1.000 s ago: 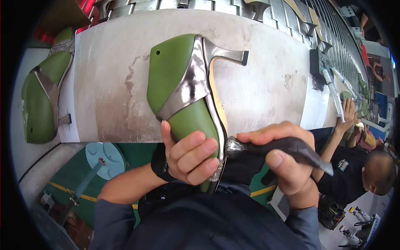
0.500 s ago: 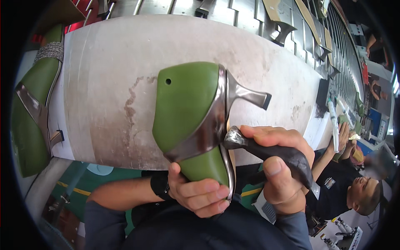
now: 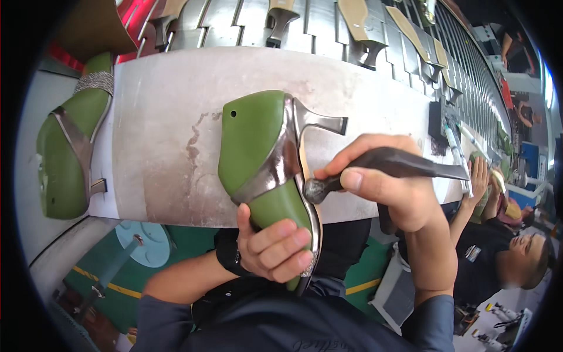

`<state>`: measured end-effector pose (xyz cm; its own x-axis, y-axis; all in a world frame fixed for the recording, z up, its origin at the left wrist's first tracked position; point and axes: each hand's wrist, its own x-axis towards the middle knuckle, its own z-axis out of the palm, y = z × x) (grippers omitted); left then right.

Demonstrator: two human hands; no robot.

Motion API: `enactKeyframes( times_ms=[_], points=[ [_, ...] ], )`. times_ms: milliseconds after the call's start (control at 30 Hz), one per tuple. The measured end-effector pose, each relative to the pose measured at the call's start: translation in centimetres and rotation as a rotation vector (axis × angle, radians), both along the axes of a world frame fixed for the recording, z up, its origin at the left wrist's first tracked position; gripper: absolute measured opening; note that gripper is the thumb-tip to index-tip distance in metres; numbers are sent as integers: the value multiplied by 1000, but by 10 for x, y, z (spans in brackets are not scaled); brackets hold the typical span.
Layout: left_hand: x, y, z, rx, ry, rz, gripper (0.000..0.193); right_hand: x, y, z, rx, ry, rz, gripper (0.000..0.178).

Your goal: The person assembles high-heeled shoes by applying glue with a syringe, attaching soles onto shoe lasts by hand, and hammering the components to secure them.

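Observation:
A high-heeled sandal on a green shoe last (image 3: 252,132) lies on its side on the worn pale bench. Its metallic bronze strap (image 3: 274,170) crosses the last, and the slim heel (image 3: 322,122) points right. My left hand (image 3: 272,249) is wrapped around the toe end, thumb on the near side. With my right hand (image 3: 396,185) I grip a dark metal hammer (image 3: 390,161) close around its head. The hammer's round face touches or nearly touches the sole edge just below the strap. Most of its handle is hidden behind my hand and wrist.
Another sandal on a green last (image 3: 67,146) sits at the bench's left end. Beyond the far edge, a slatted metal conveyor (image 3: 316,26) carries several heeled soles (image 3: 355,23). Syringe-like tubes (image 3: 458,158) lie at right, near a co-worker's hands (image 3: 478,179). A blue round stool (image 3: 143,243) stands below.
The hammer face has shifted down along the sole edge, from beside the strap to just below it. My right hand has turned, bringing the hammer head nearly level. The whole view has shifted slightly.

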<state>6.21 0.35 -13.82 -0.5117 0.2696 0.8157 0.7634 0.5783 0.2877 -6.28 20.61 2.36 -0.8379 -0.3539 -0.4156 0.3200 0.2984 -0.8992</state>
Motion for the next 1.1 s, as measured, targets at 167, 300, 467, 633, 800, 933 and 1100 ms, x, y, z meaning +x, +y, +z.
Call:
enactKeyframes(
  times_ms=[167,300,467,633,800,933,1100],
  points=[
    [-8,1,2,-21,57,29,75,73,16,7,-53,87,-167,26],
    [-8,4,10,-12,45,20,79,131,20,35,148,612,-326,54],
    [-3,19,11,171,-15,17,54,142,8,21,-165,539,-367,48],
    [-10,16,20,156,-20,46,55,123,5,26,-60,285,-166,32],
    [-6,20,13,153,-1,26,56,152,7,39,-154,618,-345,39],
    [-14,22,19,116,8,37,62,116,14,12,74,717,20,29],
    [-4,2,55,259,-198,72,93,55,68,-19,1008,1115,58,39]
  ],
)
